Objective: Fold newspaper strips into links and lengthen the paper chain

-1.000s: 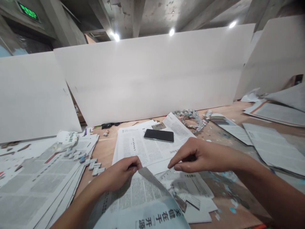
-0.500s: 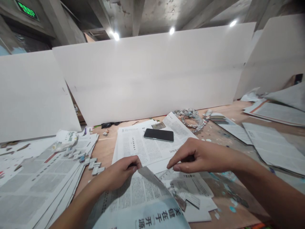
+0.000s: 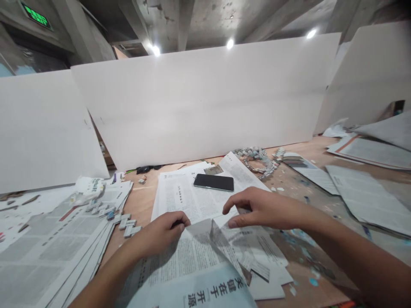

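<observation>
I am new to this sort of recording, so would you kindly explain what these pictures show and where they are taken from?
There is no machine here: the hands are a person's own, bare. Every picture comes from one camera worn on the head, looking forward and down.

The left hand pinches the edge of a printed sheet. The right hand holds nothing visible, its finger and thumb apart above the papers.

On the table lie a dark phone, stacked newspapers and a ring of folded pieces. White boards stand behind.
</observation>
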`<move>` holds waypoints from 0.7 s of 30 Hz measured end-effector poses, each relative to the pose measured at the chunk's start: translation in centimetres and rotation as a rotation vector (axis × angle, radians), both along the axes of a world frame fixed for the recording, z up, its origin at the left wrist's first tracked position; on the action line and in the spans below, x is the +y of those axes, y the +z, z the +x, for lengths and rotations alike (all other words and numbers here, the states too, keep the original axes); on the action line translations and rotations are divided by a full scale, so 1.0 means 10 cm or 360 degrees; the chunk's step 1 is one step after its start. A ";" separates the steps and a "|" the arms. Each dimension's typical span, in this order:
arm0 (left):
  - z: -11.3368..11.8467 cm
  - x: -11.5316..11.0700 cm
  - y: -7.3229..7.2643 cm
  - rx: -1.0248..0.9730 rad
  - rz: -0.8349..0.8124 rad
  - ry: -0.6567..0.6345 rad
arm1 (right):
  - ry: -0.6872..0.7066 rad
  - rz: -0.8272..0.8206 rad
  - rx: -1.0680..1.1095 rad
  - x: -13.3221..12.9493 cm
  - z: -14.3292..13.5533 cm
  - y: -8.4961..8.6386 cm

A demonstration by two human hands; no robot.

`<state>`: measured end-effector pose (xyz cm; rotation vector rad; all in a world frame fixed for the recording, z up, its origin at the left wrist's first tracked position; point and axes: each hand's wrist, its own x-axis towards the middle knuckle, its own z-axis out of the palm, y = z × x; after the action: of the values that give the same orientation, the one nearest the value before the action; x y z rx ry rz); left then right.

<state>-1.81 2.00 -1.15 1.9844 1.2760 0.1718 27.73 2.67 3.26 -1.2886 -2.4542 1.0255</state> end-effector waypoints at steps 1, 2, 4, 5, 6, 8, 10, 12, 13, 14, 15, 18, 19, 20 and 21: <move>0.00 0.00 0.01 0.0005 -0.0007 0.0000 | -0.0001 0.0014 -0.0003 0.00 0.02 0.02; 0.00 0.00 0.01 0.0010 -0.0013 0.0004 | -0.0005 0.0037 -0.0007 -0.01 0.03 0.04; 0.00 -0.01 0.02 0.0021 -0.0018 0.0021 | -0.0002 0.0075 -0.0027 -0.01 0.02 0.04; 0.00 -0.01 0.02 0.0028 -0.0020 0.0033 | -0.0003 0.0077 -0.0033 -0.02 0.00 0.02; 0.00 -0.01 0.02 0.0034 -0.0020 0.0043 | -0.0011 0.0064 -0.0033 -0.01 -0.02 -0.01; 0.01 0.00 0.03 0.0038 -0.0018 0.0054 | -0.0061 0.0014 -0.0009 -0.01 -0.08 -0.10; 0.02 -0.01 0.04 0.0045 -0.0026 0.0058 | -0.0162 -0.0021 0.0024 0.01 -0.13 -0.19; 0.04 -0.02 0.06 0.0049 -0.0037 0.0061 | -0.0252 -0.0070 0.0056 0.03 -0.17 -0.27; 0.04 -0.02 0.07 0.0050 -0.0043 0.0062 | -0.0269 -0.0114 0.0078 0.03 -0.18 -0.29; 0.05 -0.03 0.08 0.0050 -0.0047 0.0063 | -0.0265 -0.0172 0.0103 0.04 -0.18 -0.31; 0.05 -0.03 0.09 0.0050 -0.0043 0.0068 | -0.0247 -0.0242 0.0132 0.04 -0.19 -0.31; 0.03 -0.04 0.08 0.0059 -0.0027 0.0090 | -0.0193 -0.0430 0.0248 0.02 -0.20 -0.30; 0.01 -0.03 0.07 0.0067 -0.0026 0.0100 | -0.0191 -0.0460 0.0283 0.02 -0.21 -0.29; 0.00 -0.03 0.07 0.0077 -0.0029 0.0110 | -0.0192 -0.0467 0.0313 0.01 -0.21 -0.28; -0.01 -0.03 0.06 0.0087 -0.0034 0.0116 | -0.0189 -0.0452 0.0335 0.01 -0.22 -0.28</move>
<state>-1.90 1.73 -0.54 1.9380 1.3806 0.1393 25.53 2.73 0.49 -1.3096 -2.1081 1.4357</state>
